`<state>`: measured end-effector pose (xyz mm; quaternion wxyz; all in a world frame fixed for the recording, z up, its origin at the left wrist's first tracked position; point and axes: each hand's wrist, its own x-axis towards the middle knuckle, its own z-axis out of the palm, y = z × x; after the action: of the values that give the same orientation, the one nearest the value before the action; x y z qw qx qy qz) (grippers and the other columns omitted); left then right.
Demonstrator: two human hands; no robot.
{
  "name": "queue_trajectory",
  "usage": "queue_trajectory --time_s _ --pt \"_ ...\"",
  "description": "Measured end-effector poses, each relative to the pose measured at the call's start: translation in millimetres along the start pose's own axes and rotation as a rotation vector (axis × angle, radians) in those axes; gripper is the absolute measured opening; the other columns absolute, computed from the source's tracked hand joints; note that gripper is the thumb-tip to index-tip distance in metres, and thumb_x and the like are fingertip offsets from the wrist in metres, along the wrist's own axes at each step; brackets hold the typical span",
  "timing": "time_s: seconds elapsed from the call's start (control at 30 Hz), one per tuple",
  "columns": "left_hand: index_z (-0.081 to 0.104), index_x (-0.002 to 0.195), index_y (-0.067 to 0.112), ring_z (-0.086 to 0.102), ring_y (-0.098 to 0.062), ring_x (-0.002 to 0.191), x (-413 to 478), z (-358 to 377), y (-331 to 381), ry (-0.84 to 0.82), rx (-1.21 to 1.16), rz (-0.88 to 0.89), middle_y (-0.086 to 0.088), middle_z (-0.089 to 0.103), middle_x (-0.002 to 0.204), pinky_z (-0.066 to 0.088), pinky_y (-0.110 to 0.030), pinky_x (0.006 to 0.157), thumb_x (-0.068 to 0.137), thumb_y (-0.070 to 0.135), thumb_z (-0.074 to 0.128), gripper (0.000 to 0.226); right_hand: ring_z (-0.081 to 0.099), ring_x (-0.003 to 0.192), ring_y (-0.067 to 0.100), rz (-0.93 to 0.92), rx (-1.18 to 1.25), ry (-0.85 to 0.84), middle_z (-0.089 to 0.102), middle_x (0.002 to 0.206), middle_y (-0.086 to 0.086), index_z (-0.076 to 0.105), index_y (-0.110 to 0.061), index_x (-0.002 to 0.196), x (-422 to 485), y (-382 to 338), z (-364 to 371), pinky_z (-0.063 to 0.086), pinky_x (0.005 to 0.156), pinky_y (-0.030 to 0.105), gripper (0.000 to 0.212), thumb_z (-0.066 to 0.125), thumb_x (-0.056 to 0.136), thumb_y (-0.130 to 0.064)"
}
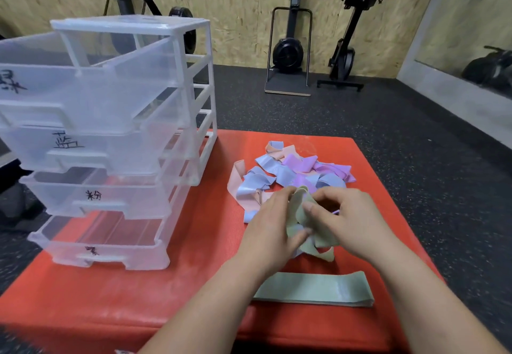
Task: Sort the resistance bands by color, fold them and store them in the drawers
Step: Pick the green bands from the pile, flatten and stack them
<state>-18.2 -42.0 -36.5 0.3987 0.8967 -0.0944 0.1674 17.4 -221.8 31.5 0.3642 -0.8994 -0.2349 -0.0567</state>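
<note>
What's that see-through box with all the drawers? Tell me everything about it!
The drawer unit is clear, glossy plastic in a whitish frame, standing upright on the left of the red mat. Four drawers show, all pulled out, the top drawer furthest. Each front has a handle and a black handwritten mark. No bands show inside. The band pile lies apart on its right.

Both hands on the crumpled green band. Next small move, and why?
Probably lift the green band clear of the pile and smooth it flat. The left hand and right hand both pinch it, crumpled, just over the mixed pile. A flattened green band lies nearer on the red mat, so laying it there looks natural.
</note>
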Motion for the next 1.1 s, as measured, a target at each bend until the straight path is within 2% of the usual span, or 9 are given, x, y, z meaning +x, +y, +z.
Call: queue_trajectory --time_s 0.13,0.23,0.37,0.47,0.6,0.73,0.87,0.93,1.1 --pt "0.056 0.122 0.040 0.064 -0.014 0.091 5 -6 -16 -0.048 0.081 -0.021 0.018 0.068 0.102 0.055 -0.039 0.077 0.094 0.030 0.069 0.032 0.063 0.075 0.006 0.014 0.076 0.057 0.071 0.078 -0.012 0.074 -0.033 0.086 -7 33 12 0.043 0.067 0.021 0.010 0.072 0.095 -0.030" --pt "0.064 0.102 0.038 0.062 -0.005 0.073 10 -18 -29 -0.056 0.101 -0.070 0.022 0.067 0.085 0.052 -0.032 0.068 0.094 0.035 0.074 0.013 0.056 0.073 0.007 0.038 0.056 0.054 0.064 0.076 -0.009 0.070 -0.032 0.083 -5 57 10 0.041 0.069 0.026 0.013 0.072 0.095 -0.028" --pt "0.062 0.078 0.038 0.056 -0.005 0.060 14 -39 -46 -0.113 0.120 -0.099 0.022 0.063 0.070 0.041 -0.027 0.057 0.089 0.033 0.080 0.021 0.055 0.068 0.006 0.094 -0.073 -0.087 0.066 0.071 -0.010 0.073 -0.032 0.078 -2 74 -4 0.037 0.059 0.025 0.016 0.072 0.094 -0.036" --pt "0.066 0.078 0.031 0.053 -0.011 0.061 16 -50 -55 -0.147 0.131 -0.130 0.010 0.062 0.069 0.044 -0.035 0.059 0.086 0.033 0.080 0.016 0.056 0.062 0.002 0.163 -0.138 -0.122 0.064 0.063 -0.023 0.071 -0.036 0.070 -4 84 -14 0.038 0.056 0.030 0.022 0.075 0.090 -0.045" --pt "0.074 0.086 0.027 0.058 -0.001 0.061 14 -59 -58 -0.141 0.034 -0.170 0.023 0.068 0.072 0.044 -0.019 0.059 0.086 0.023 0.084 0.011 0.052 0.057 0.007 0.202 -0.102 -0.083 0.066 0.064 -0.010 0.077 -0.035 0.075 -7 90 -25 0.046 0.060 0.034 0.018 0.083 0.082 -0.051" --pt "0.077 0.093 0.025 0.060 0.002 0.062 6 -64 -58 -0.093 -0.092 -0.233 0.021 0.072 0.078 0.048 -0.016 0.063 0.085 0.016 0.088 0.016 0.060 0.064 0.008 0.257 0.182 -0.125 0.075 0.079 0.002 0.080 -0.028 0.091 -19 85 -35 0.048 0.066 0.033 0.013 0.089 0.081 -0.028" --pt "0.078 0.097 0.025 0.071 -0.021 0.068 -6 -72 -59 -0.022 -0.197 -0.302 -0.006 0.075 0.087 0.061 -0.034 0.065 0.082 0.017 0.091 0.022 0.072 0.083 0.012 0.299 0.303 -0.163 0.079 0.095 0.000 0.080 -0.030 0.107 -33 85 -44 0.056 0.081 0.037 0.030 0.088 0.081 -0.015" --pt "0.078 0.098 0.025 0.074 -0.031 0.077 -14 -77 -57 0.005 -0.222 -0.305 -0.009 0.076 0.089 0.065 -0.042 0.070 0.084 0.016 0.090 0.020 0.074 0.090 0.013 0.309 0.398 -0.165 0.079 0.100 0.002 0.078 -0.027 0.113 -42 84 -46 0.060 0.085 0.032 0.037 0.084 0.083 -0.006" --pt "0.077 0.098 0.017 0.069 -0.013 0.071 -36 -87 -46 0.093 -0.268 -0.325 -0.004 0.076 0.084 0.060 -0.028 0.065 0.088 0.009 0.085 0.014 0.075 0.096 0.015 0.293 0.511 -0.108 0.077 0.109 0.012 0.074 -0.020 0.123 -64 84 -49 0.060 0.084 0.021 0.049 0.078 0.084 0.010"
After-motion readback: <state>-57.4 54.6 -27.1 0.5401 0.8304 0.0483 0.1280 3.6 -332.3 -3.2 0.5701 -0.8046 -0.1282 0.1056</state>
